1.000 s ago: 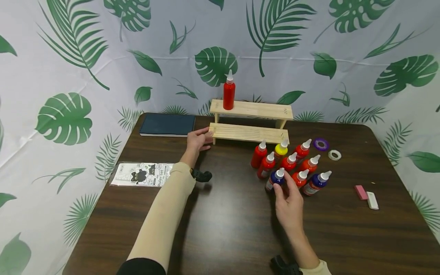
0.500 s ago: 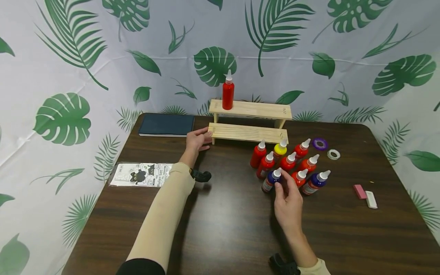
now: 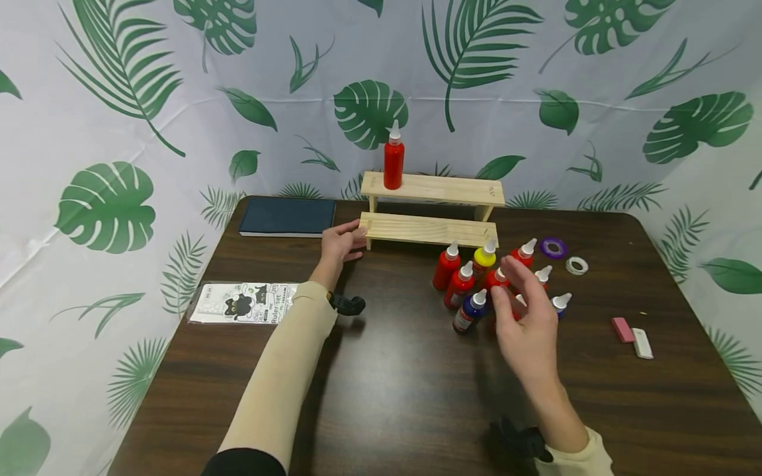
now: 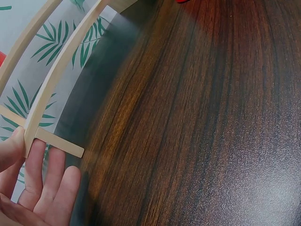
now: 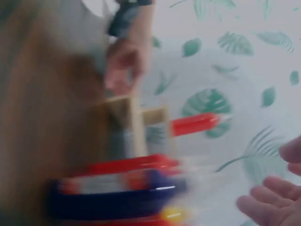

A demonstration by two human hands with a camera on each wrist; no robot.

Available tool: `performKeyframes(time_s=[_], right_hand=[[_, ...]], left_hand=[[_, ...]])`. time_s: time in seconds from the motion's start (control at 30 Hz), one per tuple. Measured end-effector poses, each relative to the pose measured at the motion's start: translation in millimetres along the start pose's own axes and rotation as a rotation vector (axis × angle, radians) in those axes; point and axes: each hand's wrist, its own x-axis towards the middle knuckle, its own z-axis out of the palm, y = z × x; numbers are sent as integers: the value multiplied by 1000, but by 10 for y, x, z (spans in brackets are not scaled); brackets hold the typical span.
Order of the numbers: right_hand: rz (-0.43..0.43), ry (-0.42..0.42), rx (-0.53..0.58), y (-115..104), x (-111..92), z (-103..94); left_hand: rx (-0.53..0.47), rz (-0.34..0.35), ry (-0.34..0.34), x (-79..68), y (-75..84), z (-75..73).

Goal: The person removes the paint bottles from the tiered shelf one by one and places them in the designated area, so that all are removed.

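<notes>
My left hand [image 3: 340,246] pinches the left end of the lower step of a two-tier wooden shelf [image 3: 430,230]; in the left wrist view the thumb lies on the board [image 4: 44,96] and fingers curl beneath it. A red paint bottle [image 3: 393,165] with a white nozzle stands on the upper tier. My right hand [image 3: 528,330] is raised over the group of paint bottles, fingers apart, holding nothing. A dark blue paint bottle [image 3: 469,313] stands just left of it. Red bottles [image 3: 459,288] and a yellow bottle [image 3: 485,256] stand behind; others are partly hidden by the hand.
A dark blue book [image 3: 288,216] lies left of the shelf, a packaged ruler set [image 3: 244,303] nearer on the left. Purple tape [image 3: 553,248] and white tape [image 3: 577,266] lie right of the bottles, with a pink eraser [image 3: 622,330] and a white eraser [image 3: 643,344].
The blue bottle shifted slightly left, beside the red ones, and my right hand let go of it, then moved right and away. My left hand stayed on the shelf.
</notes>
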Motion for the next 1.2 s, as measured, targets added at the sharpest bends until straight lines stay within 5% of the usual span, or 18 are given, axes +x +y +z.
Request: performKeyframes(time_s=[0.23, 0.53, 0.8, 1.03, 1.2], right_hand=[[-95, -343, -105, -468, 641, -126], [-32, -682, -255, -576, 1707, 513], [73, -552, -160, -260, 2251, 1228], [135, -394, 82, -115, 2248, 1652], [92, -340, 87, -189, 2230, 1774]], left_hand=[[-4, -9, -2, 15, 6, -7], [-12, -10, -11, 15, 13, -42], [-12, 17, -11, -9, 2, -27], [-13, 18, -13, 15, -22, 0], [-13, 17, -4, -12, 2, -25]])
